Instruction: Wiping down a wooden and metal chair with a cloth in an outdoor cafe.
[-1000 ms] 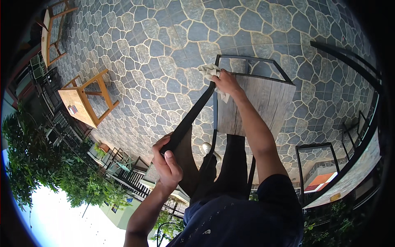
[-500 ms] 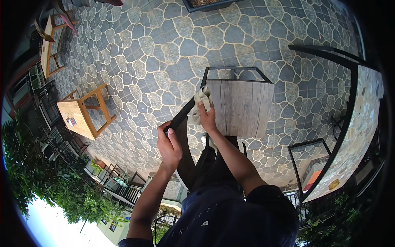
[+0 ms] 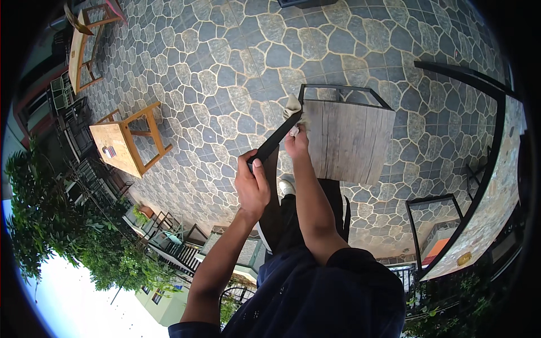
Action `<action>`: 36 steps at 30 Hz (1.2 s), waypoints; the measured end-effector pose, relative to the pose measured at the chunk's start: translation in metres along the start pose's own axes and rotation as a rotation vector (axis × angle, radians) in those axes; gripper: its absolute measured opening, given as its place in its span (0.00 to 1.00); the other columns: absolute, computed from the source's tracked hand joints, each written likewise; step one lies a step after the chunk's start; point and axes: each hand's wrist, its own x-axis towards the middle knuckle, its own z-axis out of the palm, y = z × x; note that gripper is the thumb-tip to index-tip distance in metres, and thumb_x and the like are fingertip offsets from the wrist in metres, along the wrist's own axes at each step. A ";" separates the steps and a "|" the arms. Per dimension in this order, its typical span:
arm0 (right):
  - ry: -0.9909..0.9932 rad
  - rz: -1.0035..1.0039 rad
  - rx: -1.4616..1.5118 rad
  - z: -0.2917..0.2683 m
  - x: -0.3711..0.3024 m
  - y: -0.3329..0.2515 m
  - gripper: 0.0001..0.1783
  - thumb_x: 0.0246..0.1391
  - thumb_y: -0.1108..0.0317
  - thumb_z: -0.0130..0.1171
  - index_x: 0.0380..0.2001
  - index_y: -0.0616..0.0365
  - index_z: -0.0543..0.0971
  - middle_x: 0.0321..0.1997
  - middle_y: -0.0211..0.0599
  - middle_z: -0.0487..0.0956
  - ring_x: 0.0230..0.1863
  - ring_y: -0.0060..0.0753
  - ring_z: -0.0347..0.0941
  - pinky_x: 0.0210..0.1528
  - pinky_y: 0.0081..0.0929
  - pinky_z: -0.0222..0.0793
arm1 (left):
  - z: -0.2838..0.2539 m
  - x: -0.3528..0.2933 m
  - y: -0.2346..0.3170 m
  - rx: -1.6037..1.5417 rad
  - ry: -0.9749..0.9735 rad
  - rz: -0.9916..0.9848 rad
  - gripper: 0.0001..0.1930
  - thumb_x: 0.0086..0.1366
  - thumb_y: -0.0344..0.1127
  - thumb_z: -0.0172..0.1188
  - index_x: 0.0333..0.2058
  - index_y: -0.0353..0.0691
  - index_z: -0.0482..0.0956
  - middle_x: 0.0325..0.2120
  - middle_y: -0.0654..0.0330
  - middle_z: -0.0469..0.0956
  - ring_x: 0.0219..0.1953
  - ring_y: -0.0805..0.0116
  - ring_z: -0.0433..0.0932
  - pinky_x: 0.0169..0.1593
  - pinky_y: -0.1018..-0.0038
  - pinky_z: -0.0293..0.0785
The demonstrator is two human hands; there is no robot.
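A chair with a grey-brown wood-look seat (image 3: 346, 141) and a black metal frame (image 3: 276, 135) stands in front of me. My left hand (image 3: 252, 186) is closed round the near end of the frame's slanting bar, thumb on top. Up at the bar's far end, beside the seat's left edge, a pale cream cloth (image 3: 292, 106) is wrapped about the metal. My right hand (image 3: 297, 141) holds the cloth against the bar from the right side. Part of the cloth is hidden behind the bar.
Two light wooden tables (image 3: 115, 149) stand at the left on stone-patterned paving (image 3: 225, 67). At the right is a large stone-topped table (image 3: 490, 191) with a black frame. A white shoe (image 3: 287, 187) shows below the chair. A dark planter (image 3: 307, 3) sits at the top edge.
My right hand has turned, and the cloth now wraps the bar's far end instead of bunching above my fingers. The chair and both hands appear further right in view.
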 end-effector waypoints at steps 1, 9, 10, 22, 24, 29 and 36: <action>-0.180 0.053 -0.035 -0.001 -0.015 -0.009 0.08 0.59 0.69 0.43 0.36 0.59 0.71 0.33 0.31 0.75 0.32 0.25 0.72 0.31 0.17 0.68 | 0.003 0.000 0.001 -0.004 0.008 0.029 0.15 0.67 0.38 0.40 0.43 0.32 0.67 0.22 0.51 0.68 0.24 0.59 0.68 0.29 0.68 0.63; -0.209 -0.196 -0.906 0.054 -0.110 -0.041 0.10 0.53 0.70 0.47 0.36 0.60 0.75 0.33 0.28 0.76 0.32 0.22 0.72 0.33 0.20 0.67 | 0.009 0.008 0.003 -0.046 0.048 0.111 0.16 0.68 0.42 0.39 0.42 0.34 0.68 0.15 0.58 0.65 0.19 0.67 0.64 0.25 0.70 0.61; -0.215 -0.215 -0.907 0.060 -0.120 -0.044 0.10 0.53 0.70 0.47 0.36 0.60 0.75 0.33 0.28 0.76 0.32 0.22 0.72 0.33 0.20 0.67 | 0.008 0.009 0.008 -0.063 0.054 0.135 0.16 0.68 0.42 0.39 0.42 0.34 0.68 0.15 0.57 0.65 0.19 0.66 0.65 0.25 0.70 0.61; -0.673 -0.820 -1.848 0.077 -0.227 -0.035 0.28 0.47 0.76 0.50 0.55 0.47 0.69 0.49 0.49 0.67 0.51 0.51 0.65 0.52 0.35 0.63 | 0.015 0.019 -0.012 -0.400 0.167 0.362 0.13 0.62 0.31 0.39 0.41 0.33 0.70 0.40 0.48 0.69 0.44 0.54 0.68 0.50 0.66 0.61; -0.687 -0.844 -1.885 0.055 -0.247 -0.031 0.28 0.47 0.77 0.50 0.54 0.47 0.69 0.48 0.48 0.67 0.51 0.51 0.66 0.53 0.35 0.62 | 0.022 0.019 -0.017 -0.473 0.166 0.378 0.13 0.61 0.29 0.38 0.41 0.34 0.70 0.39 0.49 0.69 0.44 0.55 0.68 0.50 0.67 0.60; -0.845 -0.868 -1.897 -0.020 -0.276 -0.027 0.27 0.46 0.79 0.49 0.52 0.49 0.71 0.48 0.46 0.65 0.51 0.50 0.64 0.54 0.33 0.61 | 0.024 0.033 -0.030 -0.786 0.169 0.294 0.14 0.62 0.34 0.37 0.40 0.37 0.71 0.40 0.55 0.68 0.41 0.63 0.67 0.45 0.71 0.61; -0.759 -0.806 -1.952 -0.121 -0.338 -0.042 0.31 0.41 0.85 0.43 0.51 0.54 0.72 0.52 0.51 0.65 0.57 0.50 0.62 0.60 0.30 0.56 | 0.016 -0.039 -0.154 -1.083 -0.084 -0.020 0.17 0.63 0.46 0.39 0.46 0.47 0.66 0.41 0.63 0.68 0.39 0.71 0.66 0.40 0.73 0.61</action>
